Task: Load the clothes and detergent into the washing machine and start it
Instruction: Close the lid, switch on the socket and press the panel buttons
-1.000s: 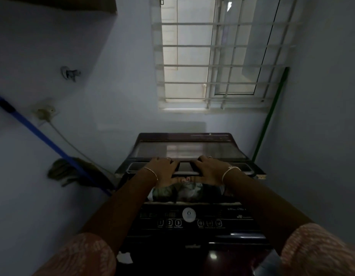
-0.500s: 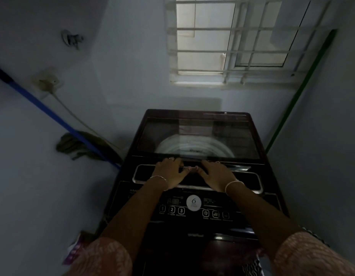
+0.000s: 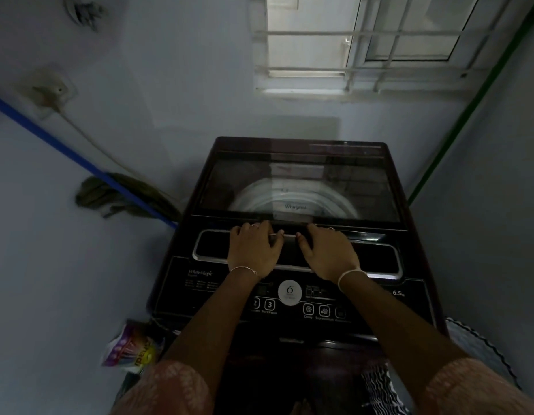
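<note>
A dark top-loading washing machine (image 3: 182, 265) stands against the wall below a window. Its glass lid (image 3: 298, 187) lies flat and closed, and the drum shows faintly through it. My left hand (image 3: 253, 250) and my right hand (image 3: 327, 253) rest side by side, palms down with fingers spread, on the lid's front section (image 3: 215, 244). Their fingertips reach the seam below the glass. The control panel (image 3: 289, 292), with a round white dial and numbered buttons, sits just under my wrists. No clothes are visible inside.
A colourful detergent packet (image 3: 134, 345) lies on the floor at the machine's left front. A blue-handled mop (image 3: 110, 178) leans on the left wall below a socket (image 3: 47, 91). A green pole (image 3: 457, 130) leans at the right. Patterned cloth (image 3: 379, 384) sits at the lower right.
The lid was half folded up with clothes visible in the drum; both hands have pushed it down flat and closed. My view has tilted downward onto the machine.
</note>
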{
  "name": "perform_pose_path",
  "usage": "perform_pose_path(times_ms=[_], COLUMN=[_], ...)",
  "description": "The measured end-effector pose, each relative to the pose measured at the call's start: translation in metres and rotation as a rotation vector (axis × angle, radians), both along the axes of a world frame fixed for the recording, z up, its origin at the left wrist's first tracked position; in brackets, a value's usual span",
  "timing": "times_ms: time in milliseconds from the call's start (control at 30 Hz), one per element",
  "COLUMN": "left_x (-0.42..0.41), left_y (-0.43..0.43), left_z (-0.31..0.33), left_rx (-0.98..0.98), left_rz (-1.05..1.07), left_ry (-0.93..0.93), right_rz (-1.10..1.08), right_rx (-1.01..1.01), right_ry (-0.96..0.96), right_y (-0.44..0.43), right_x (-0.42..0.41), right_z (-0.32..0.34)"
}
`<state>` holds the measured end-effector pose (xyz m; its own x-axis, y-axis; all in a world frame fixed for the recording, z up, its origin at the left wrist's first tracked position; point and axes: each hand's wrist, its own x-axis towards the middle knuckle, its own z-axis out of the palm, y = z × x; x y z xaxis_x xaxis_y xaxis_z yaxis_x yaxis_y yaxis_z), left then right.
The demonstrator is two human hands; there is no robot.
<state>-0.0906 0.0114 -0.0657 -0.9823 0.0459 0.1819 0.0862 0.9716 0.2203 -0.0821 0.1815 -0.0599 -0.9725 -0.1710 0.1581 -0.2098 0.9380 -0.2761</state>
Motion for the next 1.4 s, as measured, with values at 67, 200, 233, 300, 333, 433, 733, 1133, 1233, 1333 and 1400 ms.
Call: perform_pose_path(times_ms=[67, 200, 233, 300, 333, 433, 733, 1133, 1233, 1333, 1400], left_x=[0.0, -0.006, -0.008, -0.012, -0.014, -0.019, -0.044, -0.147, -0.183, -0.218, -0.239], left_y=[0.001, 0.0, -0.002, -0.006, -0.009, -0.021, -0.118, -0.327, -0.376, -0.412, -0.427], left_z=[0.0, 0.0, 0.0, 0.002, 0.005, 0.016, 0.053, 0.122, 0.135, 0.146, 0.15], left_rx=[-0.006, 0.133, 0.205, 0.353, 0.409, 0.43, 0.336, 0.089, -0.135, -0.4, -0.565], left_rz=[-0.001, 0.014, 0.01, 0.008, 0.019, 0.061, 0.254, 0.377, 0.375, 0.37, 0.362], left_ry=[0.0, -0.051, -0.066, -0.062, -0.051, -0.033, 0.001, 0.027, -0.051, -0.074, -0.056], right_rz=[-0.003, -0.032, -0.031, -0.005, 0.019, 0.085, 0.249, 0.468, 0.487, 0.517, 0.533], right_rx=[-0.011, -0.068, -0.056, -0.032, -0.032, -0.08, -0.104, -0.171, -0.218, -0.26, -0.303], right_ry=[-0.004, -0.002, 0.022, 0.06, 0.066, 0.063, 0.054, -0.047, -0.062, -0.094, -0.106], right_y=[0.0, -0.001, -0.003, -0.01, -0.015, -0.034, -0.134, -0.323, -0.367, -0.405, -0.426], right_x=[0.0, -0.004, -0.007, -0.015, -0.021, -0.04, -0.104, -0.231, -0.267, -0.298, -0.316], right_z=[0.0, 0.0, 0.001, 0.007, 0.011, 0.026, 0.058, 0.098, 0.1, 0.098, 0.094])
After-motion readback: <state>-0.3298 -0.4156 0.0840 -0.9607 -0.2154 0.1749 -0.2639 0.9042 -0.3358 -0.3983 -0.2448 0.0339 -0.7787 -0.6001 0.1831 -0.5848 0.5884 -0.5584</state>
